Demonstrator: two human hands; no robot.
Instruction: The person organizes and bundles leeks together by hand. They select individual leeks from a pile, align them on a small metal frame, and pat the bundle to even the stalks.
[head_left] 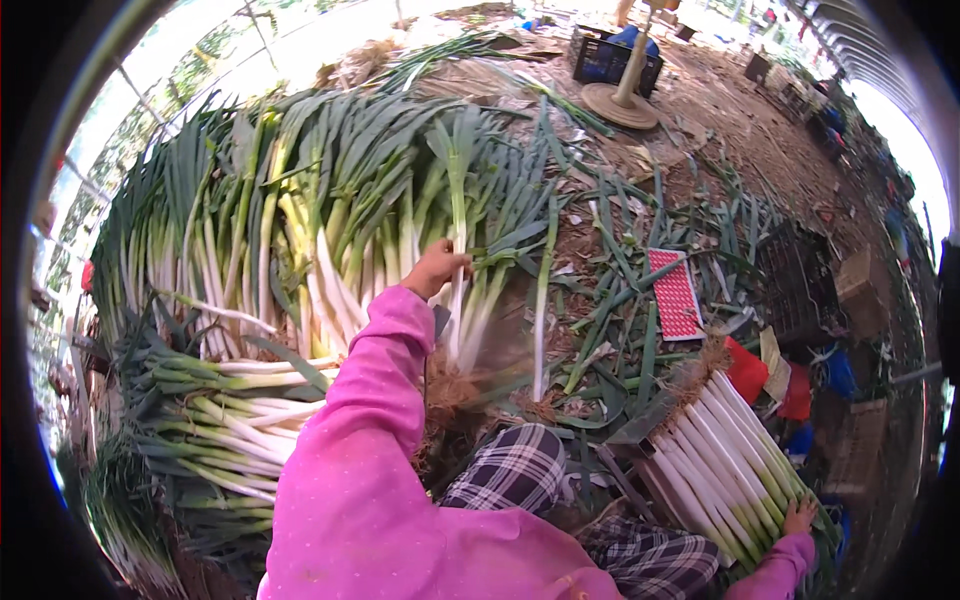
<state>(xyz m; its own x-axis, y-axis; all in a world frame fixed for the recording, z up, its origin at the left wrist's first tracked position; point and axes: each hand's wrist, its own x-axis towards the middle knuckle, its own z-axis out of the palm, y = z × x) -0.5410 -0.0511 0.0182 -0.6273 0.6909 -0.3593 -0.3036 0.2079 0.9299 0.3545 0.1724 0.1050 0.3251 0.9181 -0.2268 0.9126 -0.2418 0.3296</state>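
My left hand is closed around the white stem of a leek, which stands roughly upright with its green leaves upward and its blurred root end low down. In front of it, a large heap of leeks spreads to the left, white stems toward me. More leeks lie sideways at the near left. At the lower right, trimmed-looking leeks lie side by side in a metal-edged holder, roots at the far end. My right hand rests on their green parts, its fingers laid out over them.
Loose leek leaves litter the ground right of the heap, around a red patterned card. Black crates and a cardboard box stand at the right. Farther back are a round stand base and a black crate.
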